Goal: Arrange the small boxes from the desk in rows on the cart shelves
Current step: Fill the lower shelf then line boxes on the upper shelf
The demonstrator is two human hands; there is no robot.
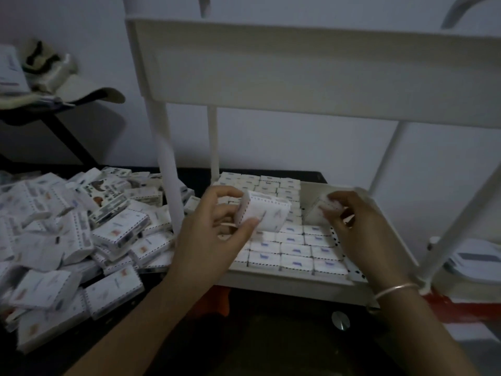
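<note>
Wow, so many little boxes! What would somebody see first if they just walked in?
First, the big messy pile of small boxes heaped at the left. Next, the two hands in the middle: the left hand pinches a box and the right hand grips a blurred box. Both are over the neat rows on the white cart shelf.
</note>
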